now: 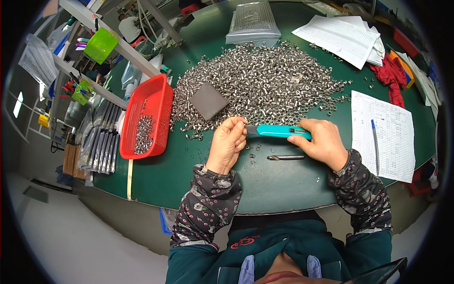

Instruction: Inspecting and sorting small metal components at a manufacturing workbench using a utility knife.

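My right hand (pixel 323 142) is wrapped round the handle end of a teal utility knife (pixel 278 131), its blade end toward my left. At that blade end my left hand (pixel 227 142) has thumb and fingers pinched together. Whatever they hold is too small and too hidden to name. Just beyond both hands spreads a large heap of small metal rings (pixel 265 78). A grey square block (pixel 208 101) rests on its near left edge. Below the knife, a fluted drill bit (pixel 285 157) lies on the green table (pixel 279 189), with a few loose rings close by.
A red basket (pixel 163 120) at the left holds some rings. Paper sheets (pixel 392 156) with a blue pen (pixel 375 146) lie at the right, near a red cloth (pixel 391 78). More papers (pixel 333 38) and a plastic-wrapped bundle (pixel 253 23) sit at the back.
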Tool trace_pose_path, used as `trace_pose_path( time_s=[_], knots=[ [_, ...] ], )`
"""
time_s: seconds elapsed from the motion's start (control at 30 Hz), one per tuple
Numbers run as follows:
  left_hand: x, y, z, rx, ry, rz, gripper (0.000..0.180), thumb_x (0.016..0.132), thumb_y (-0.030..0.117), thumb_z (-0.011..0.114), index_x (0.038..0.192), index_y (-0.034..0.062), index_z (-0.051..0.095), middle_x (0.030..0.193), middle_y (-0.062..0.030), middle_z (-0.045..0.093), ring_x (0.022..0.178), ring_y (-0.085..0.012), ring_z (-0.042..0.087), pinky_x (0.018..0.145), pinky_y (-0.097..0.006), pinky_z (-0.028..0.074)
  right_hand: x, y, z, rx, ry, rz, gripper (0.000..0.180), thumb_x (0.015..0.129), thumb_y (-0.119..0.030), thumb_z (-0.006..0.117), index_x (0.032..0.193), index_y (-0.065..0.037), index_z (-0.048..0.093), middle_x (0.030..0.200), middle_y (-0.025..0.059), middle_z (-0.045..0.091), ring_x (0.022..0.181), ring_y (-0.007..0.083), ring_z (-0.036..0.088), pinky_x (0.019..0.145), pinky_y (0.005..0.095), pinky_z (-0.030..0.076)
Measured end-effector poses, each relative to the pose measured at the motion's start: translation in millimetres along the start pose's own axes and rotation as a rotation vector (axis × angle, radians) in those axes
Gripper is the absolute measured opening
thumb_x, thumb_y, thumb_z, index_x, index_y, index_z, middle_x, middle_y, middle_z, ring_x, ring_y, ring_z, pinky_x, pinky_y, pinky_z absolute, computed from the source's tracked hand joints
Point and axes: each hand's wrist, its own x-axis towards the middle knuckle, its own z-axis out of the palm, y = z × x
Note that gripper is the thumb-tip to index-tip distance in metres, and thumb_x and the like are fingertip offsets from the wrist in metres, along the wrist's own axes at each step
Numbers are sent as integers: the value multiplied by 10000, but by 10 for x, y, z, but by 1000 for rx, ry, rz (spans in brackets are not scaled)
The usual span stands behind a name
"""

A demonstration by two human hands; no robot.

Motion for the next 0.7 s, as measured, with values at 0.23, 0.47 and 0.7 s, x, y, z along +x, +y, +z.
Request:
trace_pose_path(
  time_s=[0.23, 0.47, 0.7],
  knots=[
    [-10, -6, 37, 20, 18, 4, 107, 863, 130, 507, 897, 31, 524, 678, 0, 484, 464, -13, 331, 369, -138, 239, -13, 3, 8, -58, 77, -74, 339, 700, -360, 612, 725, -26, 563, 655, 134, 540, 609, 320, 538, 519, 401, 400],
    [-18, 3, 43, 66, 33, -10, 117, 868, 150, 502, 879, 37, 530, 661, 6, 474, 456, -11, 321, 364, -138, 234, -20, -11, 25, -127, 156, -124, 302, 686, -334, 639, 699, -50, 537, 613, 93, 515, 586, 284, 536, 507, 391, 408],
    [-12, -1, 47, 89, 47, -27, 119, 869, 170, 503, 870, 54, 529, 654, 13, 475, 439, -7, 308, 355, -137, 223, -29, -27, 8, -183, 197, -167, 278, 671, -297, 659, 687, -56, 520, 613, 79, 503, 603, 257, 541, 504, 372, 416]
  ],
)
